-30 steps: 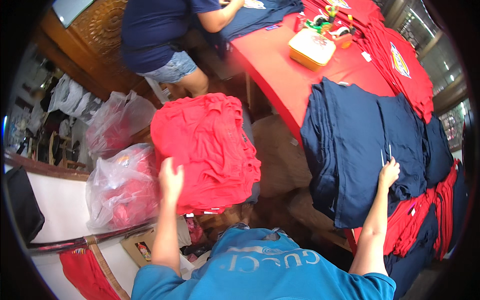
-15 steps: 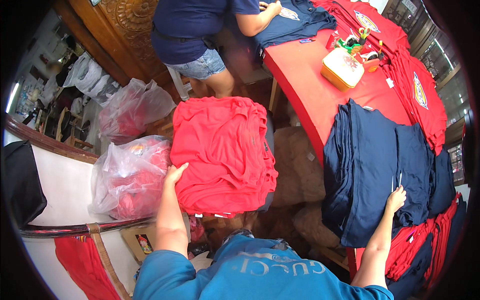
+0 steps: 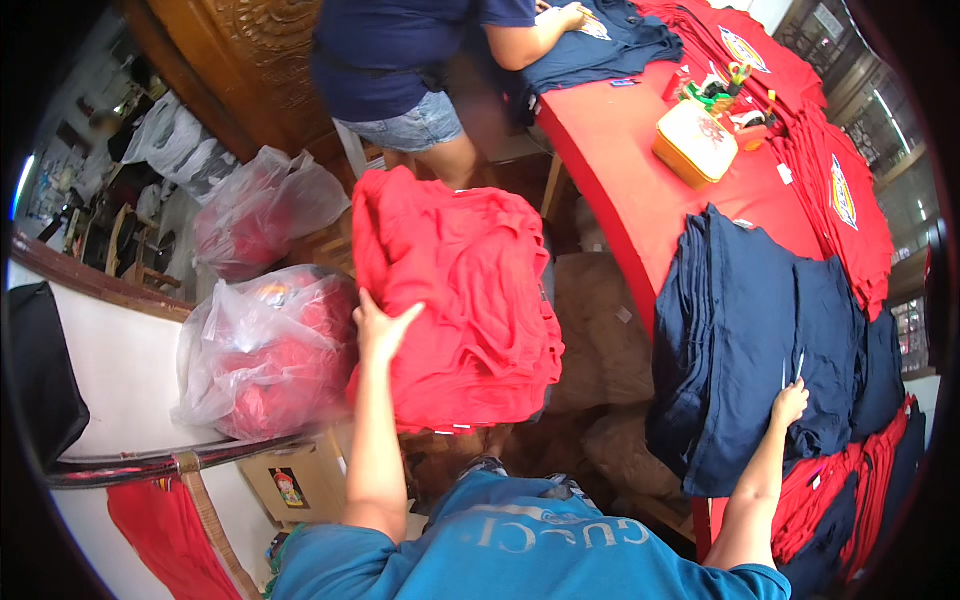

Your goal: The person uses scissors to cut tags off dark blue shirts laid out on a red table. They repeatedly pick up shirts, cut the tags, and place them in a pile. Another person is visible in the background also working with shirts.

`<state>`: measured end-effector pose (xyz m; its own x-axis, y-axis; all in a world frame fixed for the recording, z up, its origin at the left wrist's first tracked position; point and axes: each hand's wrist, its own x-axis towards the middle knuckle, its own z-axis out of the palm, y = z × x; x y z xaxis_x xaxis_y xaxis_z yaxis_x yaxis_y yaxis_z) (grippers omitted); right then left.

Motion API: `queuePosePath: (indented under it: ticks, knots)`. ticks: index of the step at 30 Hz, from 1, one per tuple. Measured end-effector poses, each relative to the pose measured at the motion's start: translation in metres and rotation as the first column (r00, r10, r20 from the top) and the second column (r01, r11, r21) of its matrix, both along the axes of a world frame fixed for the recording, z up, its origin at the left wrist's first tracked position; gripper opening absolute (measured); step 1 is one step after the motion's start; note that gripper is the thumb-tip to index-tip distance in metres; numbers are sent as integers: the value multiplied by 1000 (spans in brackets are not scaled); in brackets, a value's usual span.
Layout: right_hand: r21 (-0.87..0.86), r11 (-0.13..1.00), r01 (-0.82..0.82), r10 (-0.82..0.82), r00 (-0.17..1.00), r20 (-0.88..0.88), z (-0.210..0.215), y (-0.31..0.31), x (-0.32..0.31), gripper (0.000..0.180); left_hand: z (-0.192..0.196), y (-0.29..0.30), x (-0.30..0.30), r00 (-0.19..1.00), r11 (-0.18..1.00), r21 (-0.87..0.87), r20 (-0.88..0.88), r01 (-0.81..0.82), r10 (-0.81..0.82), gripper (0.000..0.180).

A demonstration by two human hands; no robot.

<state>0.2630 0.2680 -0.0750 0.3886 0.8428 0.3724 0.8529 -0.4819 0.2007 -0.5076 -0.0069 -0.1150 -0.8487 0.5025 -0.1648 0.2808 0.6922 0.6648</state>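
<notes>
Head view, looking down: the person's left hand [image 3: 383,330] lies open, fingers spread, flat against the left edge of a thick stack of folded red cotton shirts [image 3: 455,295]; its grip is wide and closes on nothing. That red stack sits low, between two clear plastic bags stuffed with red cloth [image 3: 265,355] on its left and the long bench with a red cover [image 3: 625,190] on its right. The right hand [image 3: 790,402] rests on the near edge of a tall stack of folded navy-blue shirts [image 3: 760,340], which lies on the bench's near end. The fingers are drawn together, pinching a thin, pale, needle-like sliver [image 3: 798,366] that stands upright above the fingertips; what it is cannot be told. Red shirts with round printed badges [image 3: 835,180] lie spread along the far side of the bench, and a small yellow and white box [image 3: 697,142] stands on the cover beyond the navy stack. At the bench's far end another person in a dark blue top and denim shorts [image 3: 400,70] leans over more navy cloth [image 3: 600,45], one hand upon it. A small cardboard box [image 3: 290,485] sits below the bags.
</notes>
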Motion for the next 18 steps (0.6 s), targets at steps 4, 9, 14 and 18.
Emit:
queuePosePath:
  ticks: [4,9,14,18]
  knots:
    - [110,990,-88,99,990,-100,-5,1,9,43,-65,-46,-77,840,987,85,518,136,-160,90]
    - [186,954,-236,247,968,-40,18,-24,-21,52,-25,-52,-61,489,978,206,851,28,-193,65]
    - [535,765,-359,642,500,-582,90,-101,-129,30,50,-30,-17,533,838,544,722,-42,-441,48]
    - [166,867,-470,58,-235,-970,130,-195,-226,41,135,13,30,641,720,677,488,151,-593,48]
